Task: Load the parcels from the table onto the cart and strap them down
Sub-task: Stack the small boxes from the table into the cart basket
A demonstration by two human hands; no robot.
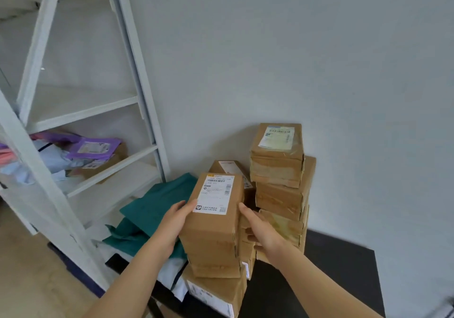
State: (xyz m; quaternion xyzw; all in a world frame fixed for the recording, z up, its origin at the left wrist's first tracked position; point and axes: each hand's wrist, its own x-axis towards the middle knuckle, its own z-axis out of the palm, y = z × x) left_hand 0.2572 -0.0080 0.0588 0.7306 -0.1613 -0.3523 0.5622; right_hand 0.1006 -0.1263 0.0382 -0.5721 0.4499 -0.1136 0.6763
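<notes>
The top box of the front stack sits between both hands, label up, on the dark surface. The left hand cups its left side with the thumb laid over the top edge. The right hand lies against the right side, thumb pointing up along the edge and fingers curled in toward the cardboard. Gripping from opposite sides suits a plain box with no handle, since the squeeze alone carries it and keeps it level. It looks like the start of a lift, though whether the box has left the one beneath it cannot be told.

A taller back stack stands just behind, against the wall, its boxes slightly offset. Green bags lie to the left, near a white shelf holding soft mailers. The cart is not in view, so most of the loading likely remains.
</notes>
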